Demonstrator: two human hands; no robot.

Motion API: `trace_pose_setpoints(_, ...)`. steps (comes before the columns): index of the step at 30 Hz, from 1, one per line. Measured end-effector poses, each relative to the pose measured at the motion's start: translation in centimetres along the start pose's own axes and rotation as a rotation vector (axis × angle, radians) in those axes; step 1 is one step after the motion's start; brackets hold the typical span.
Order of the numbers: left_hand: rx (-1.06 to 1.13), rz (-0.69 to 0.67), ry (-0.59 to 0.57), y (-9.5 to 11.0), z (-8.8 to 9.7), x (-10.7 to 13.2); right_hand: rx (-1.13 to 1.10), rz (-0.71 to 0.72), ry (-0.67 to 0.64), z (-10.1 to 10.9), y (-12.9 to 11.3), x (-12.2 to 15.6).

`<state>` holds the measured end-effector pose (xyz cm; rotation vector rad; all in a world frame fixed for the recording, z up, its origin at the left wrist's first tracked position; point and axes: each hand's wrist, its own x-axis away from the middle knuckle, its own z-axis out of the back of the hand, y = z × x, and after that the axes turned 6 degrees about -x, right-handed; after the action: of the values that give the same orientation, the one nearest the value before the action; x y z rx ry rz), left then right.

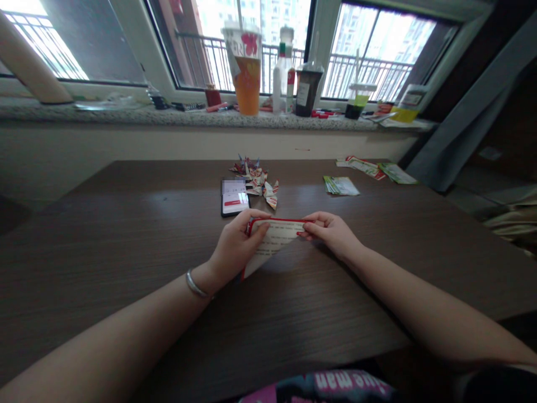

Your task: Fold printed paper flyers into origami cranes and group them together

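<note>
Between my two hands is a sheet of printed paper [271, 242], cream with red edges and folded on a slant into a pointed shape. My left hand [238, 242] grips its left side, thumb lying across the front. At the upper right corner, my right hand [328, 232] pinches the paper between thumb and fingers. The sheet is held above the brown table [168, 324]. Just beyond my left hand lies a phone [235, 201] with its screen lit. Several folded paper pieces [262, 184], cream, red and blue, sit in a cluster beside the phone.
Flat green-and-white paper sheets [342, 186] lie at the right, with more red and green printed papers [364, 167] behind. Along the stone windowsill [188, 115] stand a large cup of orange drink [246, 84], a clear bottle [285, 73], a dark cup [307, 92] and smaller cups.
</note>
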<state>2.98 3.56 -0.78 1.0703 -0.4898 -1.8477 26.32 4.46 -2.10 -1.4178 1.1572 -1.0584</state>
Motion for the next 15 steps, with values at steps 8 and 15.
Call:
trace_pose_setpoints(8,0.022,0.001,-0.006,-0.19,-0.03,0.05,-0.001,0.001,0.021,-0.09,-0.09,-0.05)
trace_pose_setpoints(15,0.069,0.068,-0.005,-0.16,-0.13,0.12,0.018,-0.006,0.022,-0.06,-0.06,0.01)
